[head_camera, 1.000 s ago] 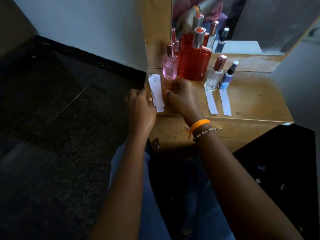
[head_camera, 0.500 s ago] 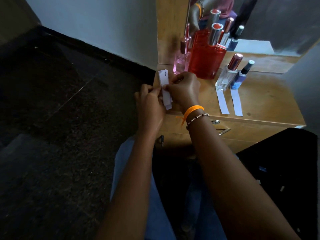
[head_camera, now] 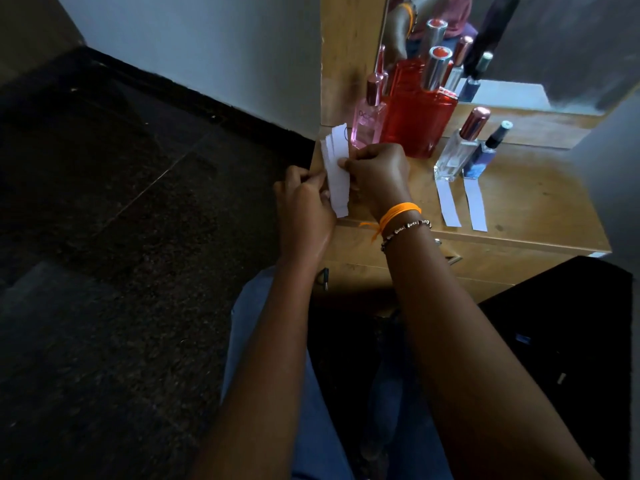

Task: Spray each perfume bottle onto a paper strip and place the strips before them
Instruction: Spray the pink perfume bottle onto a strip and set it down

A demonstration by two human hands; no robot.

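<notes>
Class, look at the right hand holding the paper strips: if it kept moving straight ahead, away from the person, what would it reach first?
Most likely the red perfume bottle, which stands directly beyond the right hand; the pink bottle sits just to its left. Depth is hard to judge, so either could come first.

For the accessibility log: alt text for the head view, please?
Both hands, left and right, hold a small stack of paper strips above a wooden dresser's edge. Four perfume bottles stand by its mirror; only the clear and blue ones have strips before them.
</notes>
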